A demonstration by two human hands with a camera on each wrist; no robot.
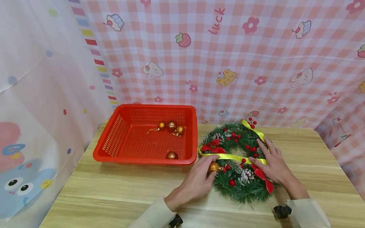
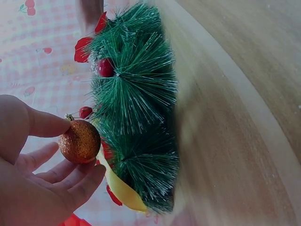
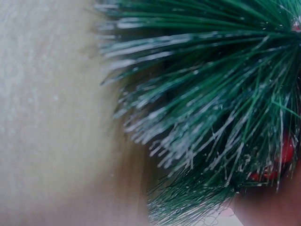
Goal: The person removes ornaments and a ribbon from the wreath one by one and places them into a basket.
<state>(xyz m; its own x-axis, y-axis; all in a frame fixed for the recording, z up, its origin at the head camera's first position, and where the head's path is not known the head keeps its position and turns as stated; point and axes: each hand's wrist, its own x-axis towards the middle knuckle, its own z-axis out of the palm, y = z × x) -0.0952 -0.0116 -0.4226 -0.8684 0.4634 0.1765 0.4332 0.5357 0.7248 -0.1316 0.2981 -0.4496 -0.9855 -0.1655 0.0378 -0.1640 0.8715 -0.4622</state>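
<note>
A green Christmas wreath [image 1: 245, 193] lies on the table, with red berries, pine cones, red flowers and a yellow ribbon [image 1: 233, 157] across it. At its left side my left hand [image 1: 198, 177] holds a gold glitter Christmas ball [image 2: 80, 142] between thumb and fingers. In the head view the hand partly hides this ball. My right hand [image 1: 275, 163] rests on the wreath's right side, its fingers spread and its thumb at the ribbon's end. Green needles fill most of the right wrist view, where little of the hand shows.
Left of the wreath stands a red plastic basket [image 1: 145, 162] with several gold and bronze Christmas balls [image 1: 171, 126] in it. A checked pink cloth [image 1: 171, 63] hangs behind the wooden table [image 1: 114, 190]. Another printed cloth [image 1: 34, 95] hangs at the left.
</note>
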